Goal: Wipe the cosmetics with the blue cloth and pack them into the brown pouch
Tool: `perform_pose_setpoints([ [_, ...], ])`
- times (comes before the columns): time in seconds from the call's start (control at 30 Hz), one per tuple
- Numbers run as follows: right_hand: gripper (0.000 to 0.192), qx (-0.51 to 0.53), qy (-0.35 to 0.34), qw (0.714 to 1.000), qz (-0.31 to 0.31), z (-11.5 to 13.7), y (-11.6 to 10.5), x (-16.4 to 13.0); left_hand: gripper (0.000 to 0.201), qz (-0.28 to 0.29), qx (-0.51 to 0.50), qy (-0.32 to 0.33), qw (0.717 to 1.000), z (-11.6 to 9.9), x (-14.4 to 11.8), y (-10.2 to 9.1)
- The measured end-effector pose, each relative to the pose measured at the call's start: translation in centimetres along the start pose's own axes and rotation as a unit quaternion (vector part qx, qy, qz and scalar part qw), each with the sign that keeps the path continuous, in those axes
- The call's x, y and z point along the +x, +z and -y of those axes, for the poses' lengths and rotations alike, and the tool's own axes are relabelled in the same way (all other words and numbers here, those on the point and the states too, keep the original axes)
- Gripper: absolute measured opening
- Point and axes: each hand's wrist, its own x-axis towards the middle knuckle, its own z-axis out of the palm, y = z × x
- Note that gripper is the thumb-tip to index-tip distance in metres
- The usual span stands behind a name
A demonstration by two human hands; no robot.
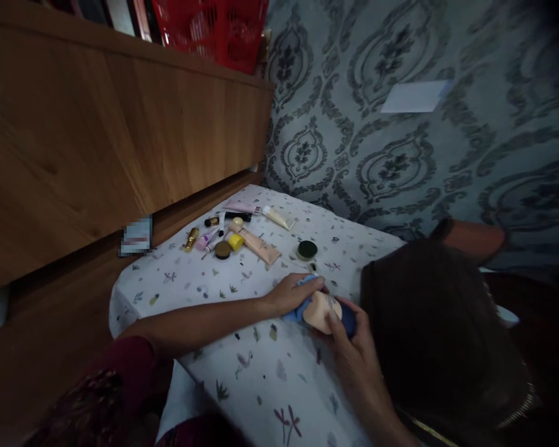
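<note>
Over the front right of the patterned tablecloth, my right hand (354, 338) grips a cream-coloured bottle (320, 312) with a dark blue end (348, 319). A blue cloth (298, 310) is bunched against the bottle's left end, and my left hand (294, 293) is closed on it, pressing it to the bottle. The fingers underneath are hidden. Just beyond my hands lies a round dark green-lidded jar (307, 250). Farther left are a peach tube (259, 245), a yellow-capped jar (235, 241), a brown-lidded jar (222, 250) and a gold lipstick (192, 239).
A pale cream tube (279, 217) and a pink tube (242, 207) lie toward the back of the tablecloth (168, 276). A dark brown bag (428, 323) stands close on the right. A wooden cabinet (121, 130) bounds the left, with a red basket (209, 28) on top.
</note>
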Motion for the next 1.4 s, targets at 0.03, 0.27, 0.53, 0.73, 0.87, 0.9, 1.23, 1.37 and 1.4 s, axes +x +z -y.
perform_pose_setpoints([
  [0.03,0.061,-0.01,0.015,1.0,0.005,0.6,0.0,-0.2,0.059,0.004,0.001,0.007,1.0,0.0,-0.1,0.0],
  [0.27,0.067,-0.042,-0.051,0.994,0.089,2.4,-0.3,-1.0,0.058,-0.028,-0.095,-0.027,0.995,-0.8,-0.2,0.2],
  [0.53,0.06,-0.062,-0.174,0.977,0.104,2.5,-1.0,-1.2,0.044,-0.035,-0.146,-0.065,0.987,-1.4,-0.5,1.6],
  [0.73,0.06,-0.123,-0.213,0.967,0.062,2.9,-1.3,-1.2,0.044,-0.067,-0.018,-0.039,0.997,-2.3,-0.7,1.6],
  [0.87,0.056,-0.148,-0.198,0.968,0.05,3.0,-1.3,-1.5,0.043,-0.039,0.161,0.046,0.985,-3.0,-1.1,1.3],
  [0.9,0.057,-0.151,-0.192,0.969,0.045,3.0,-1.3,-1.5,0.043,-0.025,0.209,0.072,0.975,-3.1,-1.2,1.2],
  [1.23,0.057,-0.074,-0.105,0.992,-0.001,3.2,-1.0,-1.1,0.032,-0.007,0.428,0.265,0.864,-4.5,-1.3,1.1],
  [1.37,0.055,-0.051,-0.112,0.992,-0.017,3.4,-1.1,-1.0,0.034,0.021,0.419,0.252,0.872,-5.4,-0.6,1.5],
  [1.4,0.055,-0.047,-0.114,0.992,-0.02,3.4,-1.1,-1.0,0.034,0.036,0.425,0.254,0.868,-5.6,-0.3,1.6],
])
